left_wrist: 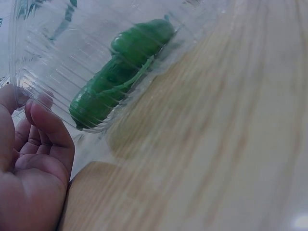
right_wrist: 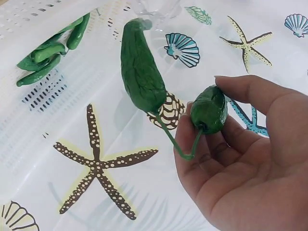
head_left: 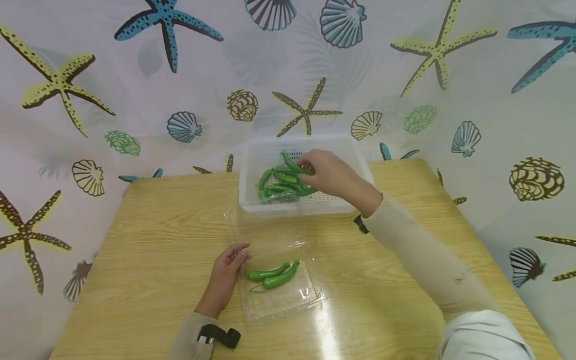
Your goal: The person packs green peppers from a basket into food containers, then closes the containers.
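In the head view my right hand (head_left: 330, 172) is over the white basket (head_left: 243, 185), pinching a green chili pepper (head_left: 293, 165). The right wrist view shows that pepper (right_wrist: 209, 109) between thumb and fingers. A second pepper (right_wrist: 140, 67) is close beside it, and their stems appear to meet. Several more green peppers (head_left: 281, 189) lie heaped in the basket. My left hand (head_left: 226, 270) pinches the left edge of a clear plastic clamshell box (head_left: 288, 302), whose lid (head_left: 265, 230) stands open toward the basket. Two peppers (head_left: 280, 277) lie side by side inside the box.
Both the box and the basket stand on a wood-grain table (head_left: 171, 225), the basket at its far edge. A white cloth (head_left: 279, 65) printed with starfish and shells hangs behind and at the sides. The open lid's far edge overlaps the basket's near rim.
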Demonstrator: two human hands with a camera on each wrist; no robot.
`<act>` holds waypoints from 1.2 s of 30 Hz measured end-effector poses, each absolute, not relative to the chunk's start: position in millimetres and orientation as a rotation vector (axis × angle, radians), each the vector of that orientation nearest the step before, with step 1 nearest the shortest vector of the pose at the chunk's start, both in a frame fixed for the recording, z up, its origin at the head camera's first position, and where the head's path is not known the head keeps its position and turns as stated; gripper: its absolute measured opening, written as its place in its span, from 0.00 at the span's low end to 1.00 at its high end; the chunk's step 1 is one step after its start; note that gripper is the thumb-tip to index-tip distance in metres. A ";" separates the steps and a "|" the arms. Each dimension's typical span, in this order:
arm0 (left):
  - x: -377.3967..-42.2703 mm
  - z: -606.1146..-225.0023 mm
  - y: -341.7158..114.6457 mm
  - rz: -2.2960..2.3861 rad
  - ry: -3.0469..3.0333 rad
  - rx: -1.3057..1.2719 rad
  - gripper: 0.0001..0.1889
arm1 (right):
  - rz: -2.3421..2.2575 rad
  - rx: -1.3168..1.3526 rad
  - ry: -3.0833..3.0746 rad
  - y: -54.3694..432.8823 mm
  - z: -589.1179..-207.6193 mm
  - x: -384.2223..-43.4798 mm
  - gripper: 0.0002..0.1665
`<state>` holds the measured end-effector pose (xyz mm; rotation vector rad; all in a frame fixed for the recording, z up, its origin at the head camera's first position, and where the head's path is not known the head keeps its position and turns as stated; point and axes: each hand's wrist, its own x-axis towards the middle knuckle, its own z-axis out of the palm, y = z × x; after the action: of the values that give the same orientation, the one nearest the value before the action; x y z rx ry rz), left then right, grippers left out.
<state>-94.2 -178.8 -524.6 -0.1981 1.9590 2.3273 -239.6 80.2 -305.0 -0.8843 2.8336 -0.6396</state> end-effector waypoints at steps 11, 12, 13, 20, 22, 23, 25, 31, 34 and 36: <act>-94.5 -525.4 -178.9 2.326 1.953 -0.188 0.24 | -0.607 -0.971 2.895 82.1 -277.0 -205.8 0.18; -94.6 -525.5 -178.6 2.326 1.953 -0.188 0.24 | -0.607 -0.978 2.903 82.6 -275.5 -202.9 0.18; -94.7 -525.5 -178.4 2.325 1.952 -0.188 0.24 | -0.606 -0.991 2.907 82.8 -273.9 -200.0 0.18; -94.5 -523.5 -177.7 2.320 1.952 -0.204 0.24 | -0.585 -1.141 2.872 77.8 -273.7 -179.1 0.16; -94.8 -523.3 -178.0 2.316 1.948 -0.214 0.23 | -0.560 -1.182 2.859 75.0 -278.2 -173.0 0.15; -95.0 -523.3 -178.3 2.314 1.944 -0.217 0.23 | -0.546 -1.197 2.851 73.9 -280.7 -169.7 0.15; -95.7 -523.3 -178.7 2.309 1.940 -0.221 0.22 | -0.519 -1.228 2.830 71.5 -286.1 -163.6 0.15; -95.2 -518.4 -180.0 2.282 1.929 -0.224 0.20 | -0.475 -1.291 2.748 64.2 -304.2 -145.3 0.15; -96.1 -522.1 -180.7 2.281 1.926 -0.228 0.20 | -0.481 -1.363 2.711 60.1 -313.5 -137.0 0.14; -95.8 -524.0 -180.3 2.289 1.934 -0.225 0.21 | -0.486 -1.428 2.693 57.6 -319.1 -132.2 0.13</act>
<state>-95.8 -180.3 -524.0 -0.2253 1.9339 2.2887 -132.2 57.6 -319.1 -1.4276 2.6925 -0.4858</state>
